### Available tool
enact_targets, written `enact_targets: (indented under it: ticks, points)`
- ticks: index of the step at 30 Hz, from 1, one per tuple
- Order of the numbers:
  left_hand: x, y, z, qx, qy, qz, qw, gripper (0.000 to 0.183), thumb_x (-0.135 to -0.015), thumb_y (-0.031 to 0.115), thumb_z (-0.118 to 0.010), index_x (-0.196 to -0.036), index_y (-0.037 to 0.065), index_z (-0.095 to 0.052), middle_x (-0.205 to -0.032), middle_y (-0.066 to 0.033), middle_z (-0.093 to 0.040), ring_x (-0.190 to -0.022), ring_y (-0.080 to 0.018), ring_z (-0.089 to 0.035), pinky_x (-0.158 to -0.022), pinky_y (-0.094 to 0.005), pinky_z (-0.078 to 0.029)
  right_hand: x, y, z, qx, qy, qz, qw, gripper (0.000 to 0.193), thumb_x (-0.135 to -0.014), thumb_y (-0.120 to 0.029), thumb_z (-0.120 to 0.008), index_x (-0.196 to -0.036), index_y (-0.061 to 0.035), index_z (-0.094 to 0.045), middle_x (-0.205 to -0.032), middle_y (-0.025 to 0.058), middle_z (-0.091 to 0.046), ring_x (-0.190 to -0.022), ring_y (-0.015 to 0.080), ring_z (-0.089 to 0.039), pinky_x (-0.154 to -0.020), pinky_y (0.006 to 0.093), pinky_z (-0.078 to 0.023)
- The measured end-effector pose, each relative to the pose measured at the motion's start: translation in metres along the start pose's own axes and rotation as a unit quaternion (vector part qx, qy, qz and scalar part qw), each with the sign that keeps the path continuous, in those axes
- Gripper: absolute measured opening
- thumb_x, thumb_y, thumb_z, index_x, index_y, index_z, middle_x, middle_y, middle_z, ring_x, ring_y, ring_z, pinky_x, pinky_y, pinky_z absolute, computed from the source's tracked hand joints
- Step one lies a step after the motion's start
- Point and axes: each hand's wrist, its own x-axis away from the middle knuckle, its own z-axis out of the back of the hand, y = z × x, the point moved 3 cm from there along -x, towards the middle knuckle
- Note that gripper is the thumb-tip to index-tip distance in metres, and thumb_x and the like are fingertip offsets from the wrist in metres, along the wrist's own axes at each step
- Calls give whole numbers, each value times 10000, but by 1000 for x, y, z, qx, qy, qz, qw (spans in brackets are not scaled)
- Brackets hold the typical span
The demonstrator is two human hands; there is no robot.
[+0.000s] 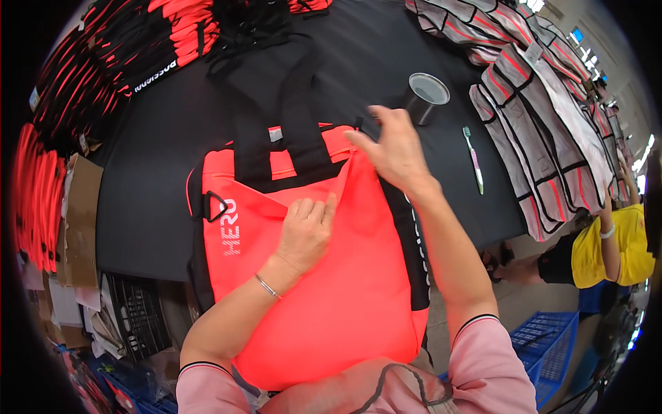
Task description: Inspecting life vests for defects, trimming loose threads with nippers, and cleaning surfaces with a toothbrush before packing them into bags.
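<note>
A bright coral-red bag (324, 297) with black side panels lies in front of me, its lower end against my body. Two wide black straps (252, 148) run from its top over the dark table. My left hand (307, 231) is closed on the loose upper edge of the front fabric, pulling it into a slack fold. Beside the bag's top right corner, my right hand (398, 148) has thumb and fingers apart. Its thumb is close to the corner; whether it touches I cannot tell. A black triangular ring (216, 205) sits at the bag's left side.
Right of the bag stand a grey metal can (428, 99) and a toothbrush (474, 160). Grey bag pieces (538, 138) are heaped along the right. Black and red stacks (110, 62) fill the far left, above a cardboard box (81, 221). A person in yellow (614, 245) is at right, near a blue crate (548, 345).
</note>
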Motion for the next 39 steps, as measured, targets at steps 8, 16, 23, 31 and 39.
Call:
enact_targets:
  ticks: [8, 16, 23, 31, 39]
  points:
    - [13, -2, -1, 31, -3, 31, 999, 589, -767, 74, -584, -1339, -56, -532, -834, -71, -498, -810, -228, -513, -697, -348, -416, -1, 18, -30, -30, 89, 81, 992, 162, -876, -92, -694, -826, 12, -580, -782, 165, -586, -717, 339, -602, -651, 411, -483]
    - [5, 2, -28, 166, 99, 71, 979, 507, -758, 68, -606, -1237, -94, -567, -970, -137, -577, -883, -270, -556, -766, -383, -472, -7, 95, -28, -49, -37, -109, 992, 276, -938, -231, -661, -914, 44, -663, -749, 52, -645, -711, 103, -531, -677, 296, -458]
    - [9, 5, -28, 109, -7, 96, 989, 417, -759, 113, -631, -1138, -62, -625, -1021, -122, -570, -958, -261, -558, -829, -375, -456, -16, 0, -33, 66, -21, 60, 996, 402, -831, -244, -790, -1153, -51, -644, -1086, 89, -624, -1033, 246, -621, -902, 351, -497]
    - [10, -45, -5, 266, 83, 302, 912, 364, -848, -31, -643, -1185, 17, -514, -1015, -168, -572, -894, -334, -638, -689, -414, -551, 22, 22, -61, 8, -25, 20, 999, 521, -697, -180, -878, -1134, -45, -626, -1094, 104, -594, -1025, 276, -602, -889, 357, -512]
    - [-13, -61, -20, 262, -71, 315, 909, 423, -820, 41, -746, -1168, 11, -508, -1094, -179, -595, -969, -325, -647, -789, -419, -549, 33, 26, -57, -53, -7, -66, 996, 572, -676, -180, -892, -1160, -42, -621, -1136, 100, -587, -1010, 252, -632, -879, 356, -535]
